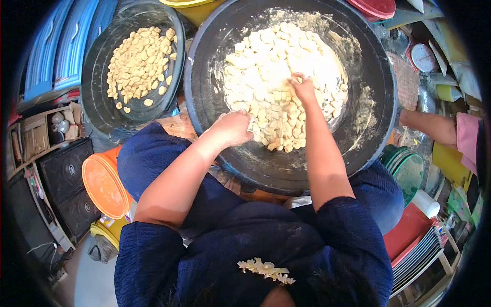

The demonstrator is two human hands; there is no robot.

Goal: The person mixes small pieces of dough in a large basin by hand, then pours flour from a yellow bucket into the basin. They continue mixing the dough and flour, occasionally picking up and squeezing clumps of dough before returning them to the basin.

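A large black tub (376,133) holds a heap of small, pale, flattened pieces (286,125) that look like dough, dusted with whitish powder. At the near left side of the heap is my left hand (232,128), its fingers curled in against the pieces. My right hand (303,88) reaches over the middle of the heap, fingers bent together and pointing left. Glare washes out the pieces around it. What either hand holds, if anything, cannot be made out. Both hands and the tub's inner wall are powdery.
Left of the tub, a smaller dark basin (94,97) contains browner pieces (138,61). Orange buckets (105,184) stand by my left knee, green buckets (406,171) by my right. Another person's arm (429,125) comes in from the right, near a round dial scale (423,57).
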